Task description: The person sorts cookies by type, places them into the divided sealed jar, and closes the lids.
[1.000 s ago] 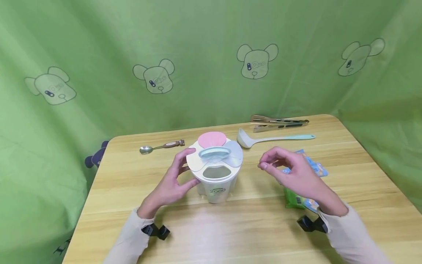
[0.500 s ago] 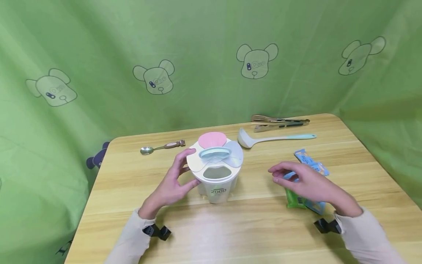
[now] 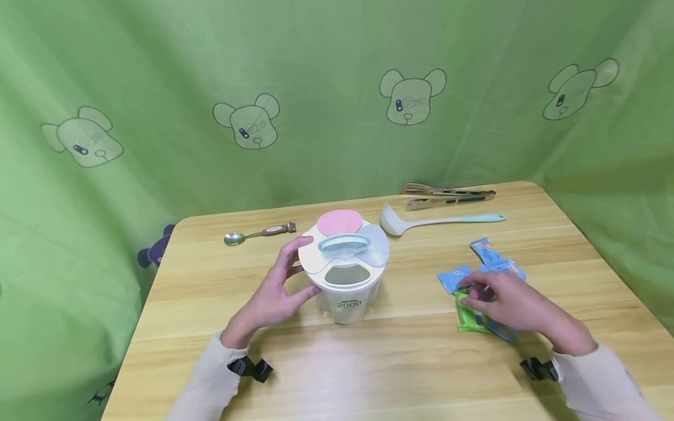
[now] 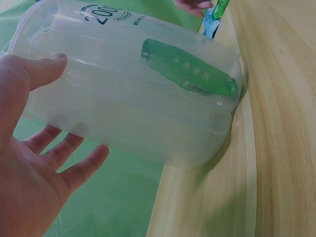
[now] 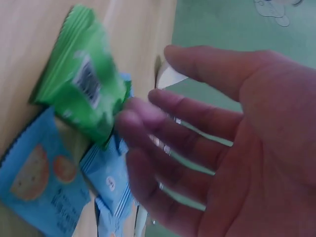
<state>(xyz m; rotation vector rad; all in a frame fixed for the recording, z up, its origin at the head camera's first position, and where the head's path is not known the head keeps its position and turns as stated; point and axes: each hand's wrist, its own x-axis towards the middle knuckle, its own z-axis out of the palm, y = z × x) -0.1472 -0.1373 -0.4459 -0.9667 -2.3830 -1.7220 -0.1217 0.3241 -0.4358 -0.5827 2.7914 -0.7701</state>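
A translucent storage canister point(image 3: 348, 304) marked 2000 stands upright on the table, its lid point(image 3: 310, 254) divided into pink, blue and white petals. One petal-shaped opening in the lid faces the front. My left hand point(image 3: 274, 295) holds the canister by its left side, thumb in front and fingers behind. Through the wall, the left wrist view shows a green snack packet point(image 4: 190, 69) inside. My right hand point(image 3: 508, 301) hovers over a green snack packet point(image 5: 81, 79) and several blue snack packets point(image 5: 44, 177), fingers loosely bent, nothing held. Whether a fingertip touches a packet I cannot tell.
A spoon point(image 3: 274, 231) lies at the back left of the wooden table point(image 3: 337, 374). Behind the canister on the right are a ladle point(image 3: 442, 221) and tongs point(image 3: 447, 196). Green curtain point(image 3: 326, 164) hangs behind the table.
My right hand has moved right and down from beside the canister to the packets, uncovering a blue one on the left. The left hand and canister have stayed in place.
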